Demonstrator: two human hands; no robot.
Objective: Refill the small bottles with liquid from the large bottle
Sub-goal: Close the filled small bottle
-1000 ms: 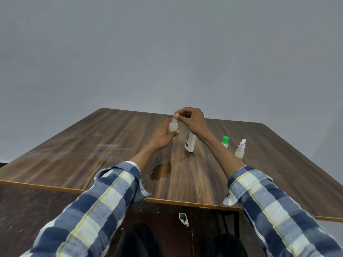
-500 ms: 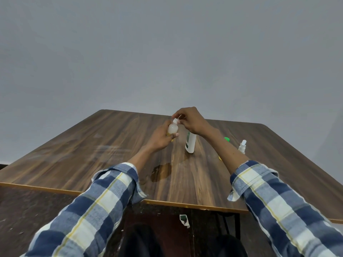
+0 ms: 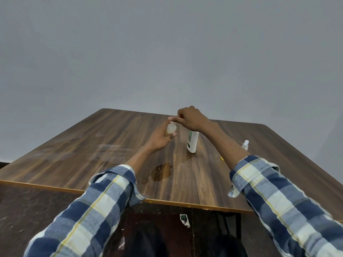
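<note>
My left hand [image 3: 161,138] grips a small translucent bottle [image 3: 171,128] upright above the wooden table [image 3: 92,145]. My right hand [image 3: 191,118] is just to the right of it with curled fingers at the bottle's top; what it pinches there is too small to tell. The large white bottle [image 3: 192,142] with a green label stands on the table behind my right wrist. Another small white bottle with a nozzle [image 3: 245,145] stands at the right, partly hidden by my right forearm.
A wet patch of spilled liquid [image 3: 160,172] lies on the table between my forearms. A small yellow bit [image 3: 222,158] shows beside my right sleeve. The table's front edge [image 3: 46,186] runs close to my body; a scrap of label [image 3: 184,219] lies on the floor below.
Both hands and the small bottle shifted slightly left and up. My right forearm now covers the green cap that showed a second ago beside the nozzle bottle.
</note>
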